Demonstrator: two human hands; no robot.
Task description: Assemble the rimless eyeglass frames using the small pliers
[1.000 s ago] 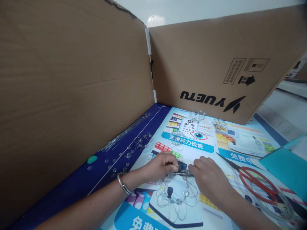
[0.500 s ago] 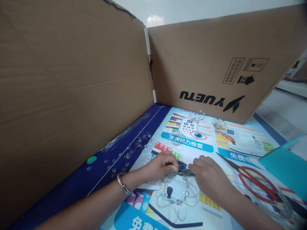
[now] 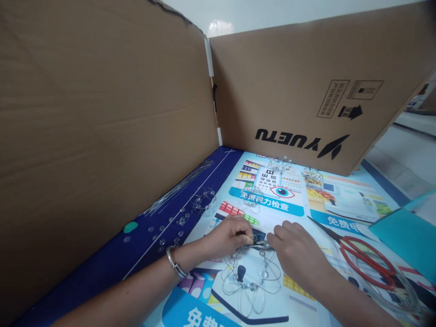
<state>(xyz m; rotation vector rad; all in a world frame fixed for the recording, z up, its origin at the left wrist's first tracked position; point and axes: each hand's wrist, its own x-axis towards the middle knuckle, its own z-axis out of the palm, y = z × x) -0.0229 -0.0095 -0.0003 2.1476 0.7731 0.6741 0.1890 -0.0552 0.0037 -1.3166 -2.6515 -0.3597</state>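
Observation:
A ring of looped wire with clear beads [image 3: 252, 287] lies on the printed sheet just below my hands. My left hand [image 3: 235, 234] pinches the top of this beaded wire piece between thumb and fingers. From the other side my right hand [image 3: 293, 247] is closed around small pliers [image 3: 261, 244], whose handles are mostly hidden in the fist. The plier jaws meet the wire right at my left fingertips. Red-handled scissors [image 3: 368, 261] lie partly open to the right of my right hand.
Cardboard panels [image 3: 289, 86] stand at the left and back. Loose clear beads [image 3: 180, 220] and a bundle of straight wires [image 3: 180, 184] lie on the blue strip. Other beaded wire pieces [image 3: 251, 199] rest farther back. A teal folder [image 3: 407, 240] is at the right.
Both hands stay almost where they were, with the pliers at the same spot on the wire. The view has shifted very slightly.

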